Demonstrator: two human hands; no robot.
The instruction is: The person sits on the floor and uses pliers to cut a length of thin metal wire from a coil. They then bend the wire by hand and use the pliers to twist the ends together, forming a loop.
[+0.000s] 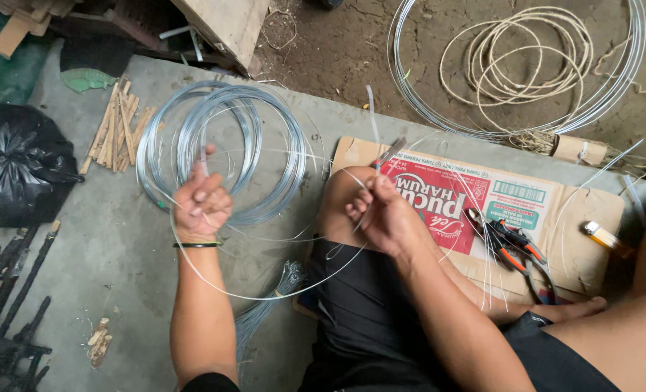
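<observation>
My left hand (pixel 201 202) is closed around a strand of thin silver wire (pixel 294 287) and sits just in front of a coil of galvanised wire (pixel 221 149) lying on the concrete. My right hand (pixel 381 215) pinches the other part of the same strand near my bent knee. The strand loops down between both hands in a wide arc. A black band circles my left wrist.
A flattened cardboard box (pixel 526 210) lies to the right with pliers (pixel 508 243) on it and a lighter (pixel 602 236) at its edge. A bundle of cut wires (pixel 275 297), small wooden sticks (pixel 116 131), a black plastic bag (pixel 18 163), and large wire and rope coils (pixel 526 65) surround me.
</observation>
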